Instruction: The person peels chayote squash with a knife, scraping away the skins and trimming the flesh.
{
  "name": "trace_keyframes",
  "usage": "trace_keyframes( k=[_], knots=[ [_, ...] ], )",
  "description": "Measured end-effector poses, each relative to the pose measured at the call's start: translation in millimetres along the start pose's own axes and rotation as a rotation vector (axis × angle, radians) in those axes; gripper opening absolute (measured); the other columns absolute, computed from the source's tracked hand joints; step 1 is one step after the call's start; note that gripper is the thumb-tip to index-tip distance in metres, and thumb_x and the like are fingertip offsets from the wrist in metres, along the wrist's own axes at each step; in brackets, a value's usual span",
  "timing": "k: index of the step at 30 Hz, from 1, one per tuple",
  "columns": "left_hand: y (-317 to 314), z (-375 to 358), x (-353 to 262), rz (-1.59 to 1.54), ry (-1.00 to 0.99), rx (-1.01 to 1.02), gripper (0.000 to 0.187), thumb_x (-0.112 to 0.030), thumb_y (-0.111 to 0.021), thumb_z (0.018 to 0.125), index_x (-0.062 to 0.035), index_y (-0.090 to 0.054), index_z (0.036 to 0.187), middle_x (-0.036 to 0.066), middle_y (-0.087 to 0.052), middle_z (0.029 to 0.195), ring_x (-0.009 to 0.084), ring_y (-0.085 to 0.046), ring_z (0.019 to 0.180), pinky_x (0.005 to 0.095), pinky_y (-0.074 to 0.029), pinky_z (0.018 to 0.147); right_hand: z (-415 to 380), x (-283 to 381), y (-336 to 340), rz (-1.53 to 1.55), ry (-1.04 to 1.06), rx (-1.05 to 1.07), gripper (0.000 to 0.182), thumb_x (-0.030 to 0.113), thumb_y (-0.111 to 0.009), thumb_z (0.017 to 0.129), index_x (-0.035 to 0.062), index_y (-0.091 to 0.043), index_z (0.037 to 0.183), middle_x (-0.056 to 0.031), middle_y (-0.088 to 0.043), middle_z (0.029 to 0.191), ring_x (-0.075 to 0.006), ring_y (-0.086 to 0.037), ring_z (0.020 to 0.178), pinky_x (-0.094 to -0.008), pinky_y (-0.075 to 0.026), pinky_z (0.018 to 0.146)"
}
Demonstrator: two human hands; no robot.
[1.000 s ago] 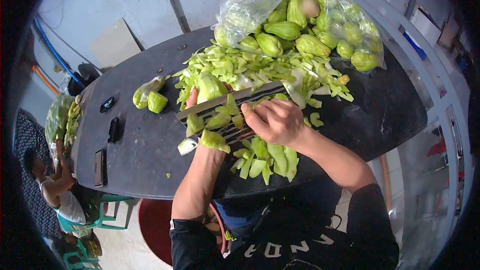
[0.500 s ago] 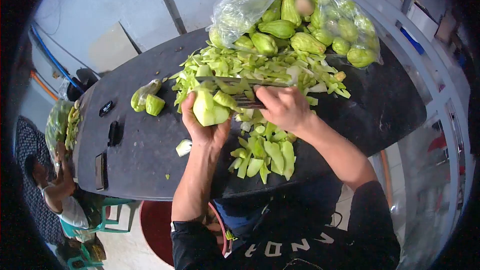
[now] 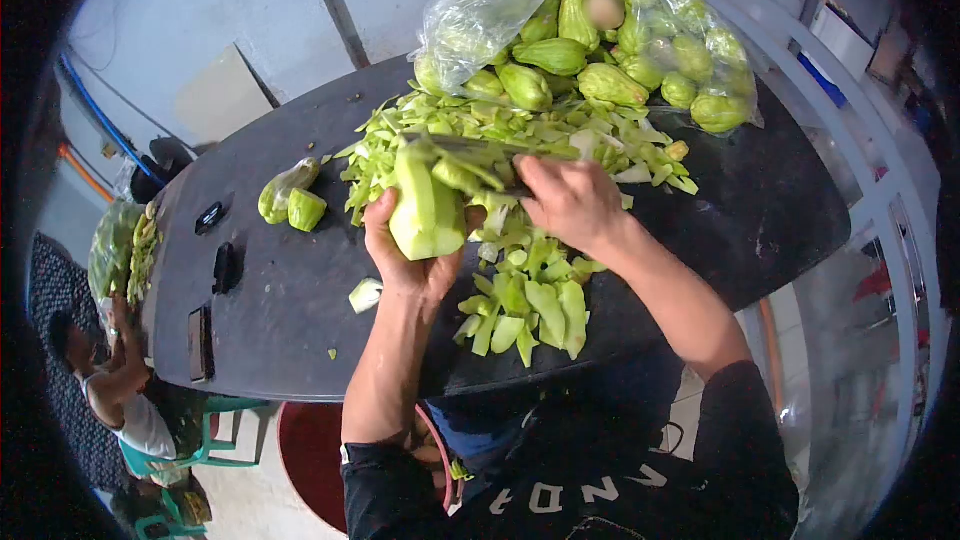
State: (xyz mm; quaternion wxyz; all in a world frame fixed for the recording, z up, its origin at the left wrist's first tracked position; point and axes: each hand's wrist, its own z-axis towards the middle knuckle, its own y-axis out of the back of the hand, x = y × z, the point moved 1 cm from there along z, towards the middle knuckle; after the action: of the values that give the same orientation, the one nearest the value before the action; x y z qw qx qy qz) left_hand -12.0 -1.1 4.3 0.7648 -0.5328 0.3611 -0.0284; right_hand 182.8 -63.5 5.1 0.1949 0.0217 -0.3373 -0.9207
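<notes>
My left hand (image 3: 412, 275) is closed around the base of a pale green, largely peeled chayote (image 3: 425, 215), held tilted over the table. In my right hand (image 3: 572, 202) is a knife (image 3: 475, 147), its blade lying across the upper part of the chayote. A strip of peel (image 3: 460, 176) hangs by the blade; motion blurs the blade's edge. Behind both hands spreads a heap of green peelings (image 3: 510, 125). Nearer to me, between my forearms, lies a smaller pile of flat peel slices (image 3: 540, 310).
A clear plastic bag (image 3: 465, 25) of whole chayotes (image 3: 555, 56) lies at the table's back. Cut chayote pieces (image 3: 307, 208) and dark small objects (image 3: 228, 268) are on the left. A red tub (image 3: 310, 440) stands below the front edge. Another person (image 3: 125, 385) sits far left.
The chayote has turned more upright in my left hand, showing a longer peeled side. The knife has shifted slightly right along its top, with my right hand.
</notes>
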Motion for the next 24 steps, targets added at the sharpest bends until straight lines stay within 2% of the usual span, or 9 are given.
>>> trace_keyframes(
  k=[5,8,11,14,16,19,21,23,24],
  knots=[
    [-3,5,2,-0.051,0.046,0.182,0.06,-0.044,-0.058,0.085,-0.0033,-0.051,0.129,0.016,-0.061,0.11,0.0295,-0.061,0.101,0.0453,-0.05,0.088,0,-18,-6,0.028,-0.242,0.069,0.022,0.005,-0.066,0.075,0.0045,-0.055,0.094,-0.0191,-0.065,0.072,-0.0406,-0.064,0.066,-0.0467,-0.05,0.055],
    [-4,11,-1,-0.179,-0.057,-0.217,0.05,-0.044,-0.052,0.093,-0.0066,-0.053,0.127,0.013,-0.062,0.113,0.0262,-0.058,0.107,0.0433,-0.047,0.093,-1,-11,-3,0.086,-0.29,0.078,0.023,0.005,-0.068,0.074,0.0047,-0.055,0.093,-0.0174,-0.064,0.071,-0.0399,-0.064,0.066,-0.0463,-0.05,0.055],
    [-2,10,-3,-0.094,-0.143,-0.403,0.051,-0.048,-0.054,0.091,-0.0089,-0.056,0.123,0.01,-0.062,0.116,0.0245,-0.058,0.107,0.0416,-0.047,0.093,0,2,-4,0.046,-0.037,-0.038,0.026,0.006,-0.07,0.07,0.0044,-0.058,0.094,-0.0125,-0.061,0.066,-0.0346,-0.063,0.06,-0.0428,-0.05,0.051],
    [8,11,-5,-0.11,-0.112,-0.307,0.051,-0.054,-0.055,0.09,-0.0094,-0.059,0.114,0.01,-0.065,0.104,0.0241,-0.062,0.097,0.0387,-0.05,0.087,-2,25,-2,-0.141,0.311,-0.08,0.018,0.011,-0.061,0.079,0.0052,-0.061,0.096,-0.0006,-0.058,0.065,-0.0142,-0.061,0.055,-0.0295,-0.052,0.047],
    [1,10,-2,-0.048,-0.123,-0.259,0.05,-0.055,-0.055,0.089,-0.0083,-0.061,0.108,0.011,-0.066,0.092,0.0241,-0.064,0.087,0.0367,-0.053,0.081,1,39,2,-0.121,0.356,-0.113,0.023,0.007,-0.062,0.076,0.0024,-0.063,0.098,-0.0003,-0.055,0.063,-0.0142,-0.058,0.053,-0.0285,-0.048,0.045],
    [7,14,-1,-0.039,-0.122,-0.12,0.051,-0.055,-0.055,0.089,-0.0073,-0.061,0.106,0.011,-0.066,0.093,0.0239,-0.063,0.088,0.0346,-0.052,0.082,3,46,0,-0.083,0.426,-0.173,0.028,0.002,-0.064,0.073,-0.0008,-0.065,0.101,0.0015,-0.047,0.059,-0.0123,-0.052,0.05,-0.0251,-0.043,0.043],
    [4,10,1,-0.021,-0.12,-0.141,0.051,-0.055,-0.055,0.089,-0.0065,-0.061,0.105,0.012,-0.065,0.093,0.0239,-0.063,0.088,0.0341,-0.052,0.082,2,48,-2,-0.124,0.462,-0.195,0.026,0.001,-0.064,0.075,-0.0006,-0.065,0.101,0.0021,-0.047,0.06,-0.0111,-0.051,0.05,-0.0244,-0.042,0.043],
    [3,9,2,-0.296,-0.04,-0.13,0.051,-0.054,-0.054,0.09,-0.0062,-0.061,0.105,0.012,-0.065,0.093,0.0236,-0.063,0.089,0.0344,-0.052,0.083,2,50,0,-0.126,0.463,-0.173,0.024,0.001,-0.065,0.076,-0.0003,-0.065,0.1,0.0027,-0.047,0.06,-0.0103,-0.051,0.051,-0.024,-0.042,0.043],
    [6,9,1,-0.19,-0.059,-0.129,0.051,-0.054,-0.055,0.089,-0.0059,-0.061,0.104,0.013,-0.065,0.094,0.0233,-0.063,0.089,0.0347,-0.052,0.083,2,51,0,-0.125,0.465,-0.171,0.024,0.001,-0.065,0.076,-0.0004,-0.065,0.099,0.0029,-0.046,0.06,-0.0104,-0.051,0.051,-0.0239,-0.042,0.043]
  ],
)
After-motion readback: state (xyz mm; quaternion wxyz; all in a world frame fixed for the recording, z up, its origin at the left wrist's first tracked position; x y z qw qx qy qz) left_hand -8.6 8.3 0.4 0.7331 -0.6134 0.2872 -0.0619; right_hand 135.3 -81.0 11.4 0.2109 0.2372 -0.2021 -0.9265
